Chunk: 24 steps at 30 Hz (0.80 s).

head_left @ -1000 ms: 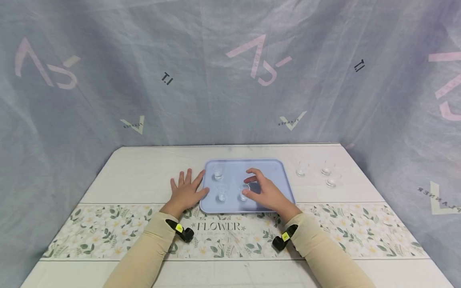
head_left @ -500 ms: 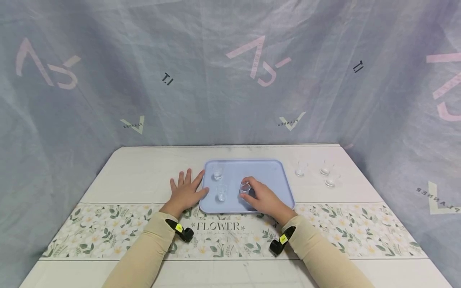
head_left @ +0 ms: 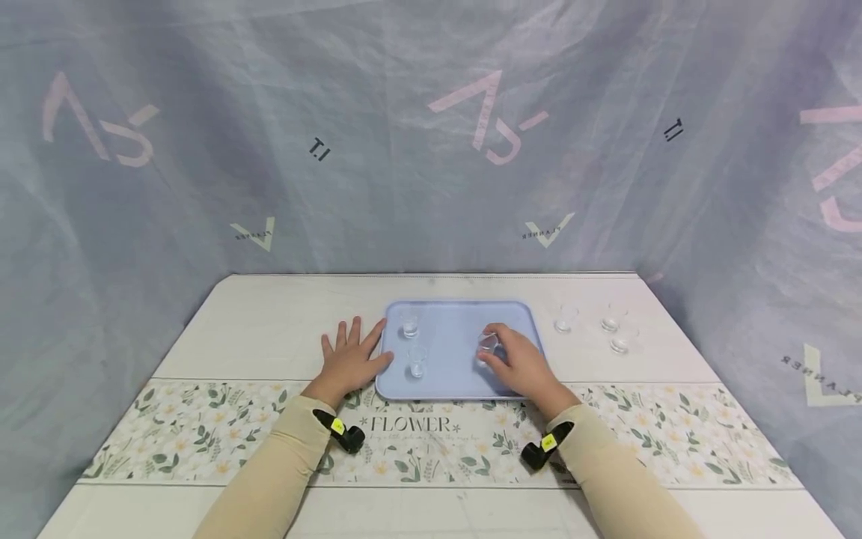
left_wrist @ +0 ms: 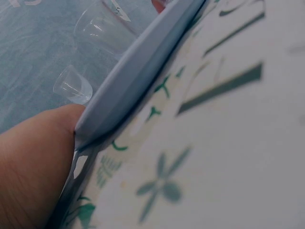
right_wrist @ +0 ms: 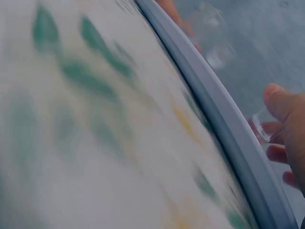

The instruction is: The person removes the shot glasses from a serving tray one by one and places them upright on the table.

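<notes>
My right hand (head_left: 524,364) pinches a small clear shot glass (head_left: 485,349) between thumb and fingers, over the right half of the light blue tray (head_left: 447,318). The right wrist view shows only part of this glass (right_wrist: 261,128), behind the thumb. Spread flat at the tray's left edge is my left hand (head_left: 347,364), its thumb against the rim (left_wrist: 128,78). Two more shot glasses stand upright on the left side of the tray, one farther back (head_left: 409,327) and one nearer (head_left: 417,365).
Right of the tray, three clear shot glasses stand on the table: one close by the tray (head_left: 564,323), one farther right (head_left: 610,323) and one in front of that (head_left: 620,343). A flower-printed band (head_left: 222,430) crosses the white tablecloth. Grey fabric (head_left: 377,172) hangs behind.
My right hand has closed its fingers on a shot glass and moved it rightward across the tray, away from the other two. The left hand stays in place at the tray's edge.
</notes>
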Each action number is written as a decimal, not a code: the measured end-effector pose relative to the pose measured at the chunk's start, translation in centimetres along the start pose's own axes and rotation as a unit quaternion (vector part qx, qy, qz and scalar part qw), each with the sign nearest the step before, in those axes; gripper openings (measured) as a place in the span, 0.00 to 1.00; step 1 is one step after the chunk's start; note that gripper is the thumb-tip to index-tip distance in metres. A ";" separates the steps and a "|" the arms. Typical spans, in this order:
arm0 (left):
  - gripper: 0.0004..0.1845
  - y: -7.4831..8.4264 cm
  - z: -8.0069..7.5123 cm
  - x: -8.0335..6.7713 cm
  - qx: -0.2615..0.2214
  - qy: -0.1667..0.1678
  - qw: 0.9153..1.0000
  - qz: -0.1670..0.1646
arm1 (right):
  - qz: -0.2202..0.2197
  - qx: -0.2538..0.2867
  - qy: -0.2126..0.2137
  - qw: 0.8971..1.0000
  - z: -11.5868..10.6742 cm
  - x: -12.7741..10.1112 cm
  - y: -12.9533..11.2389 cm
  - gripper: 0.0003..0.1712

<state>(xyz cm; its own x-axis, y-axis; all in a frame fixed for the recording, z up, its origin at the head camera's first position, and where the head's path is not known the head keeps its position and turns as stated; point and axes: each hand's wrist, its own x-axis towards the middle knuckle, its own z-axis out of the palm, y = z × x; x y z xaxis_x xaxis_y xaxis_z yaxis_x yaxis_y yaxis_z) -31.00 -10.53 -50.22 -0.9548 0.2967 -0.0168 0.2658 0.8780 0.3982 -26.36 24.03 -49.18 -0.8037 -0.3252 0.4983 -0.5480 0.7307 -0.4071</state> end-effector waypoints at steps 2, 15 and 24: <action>0.41 0.0 0.0 0.1 0.007 -0.002 1.000 -0.002 | 0.002 -0.014 0.030 0.999 -0.8 -0.4 1.1 0.25; 0.42 0.1 0.2 0.0 0.008 -0.003 1.000 -0.005 | 0.138 -0.071 0.108 0.982 -5.3 -4.4 5.5 0.24; 0.41 0.2 0.0 -0.2 0.015 0.001 1.000 -0.006 | 0.224 -0.121 0.112 0.960 -6.7 -5.2 6.6 0.26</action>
<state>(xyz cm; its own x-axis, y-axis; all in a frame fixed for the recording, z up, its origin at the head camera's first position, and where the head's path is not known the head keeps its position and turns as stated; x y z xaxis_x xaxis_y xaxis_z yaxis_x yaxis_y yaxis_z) -30.80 -10.41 -50.11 -0.9584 0.2848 -0.0197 0.2575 0.8924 0.3706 -24.24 34.52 -49.32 -0.8616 0.1726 0.4773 -0.0665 0.8940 -0.4432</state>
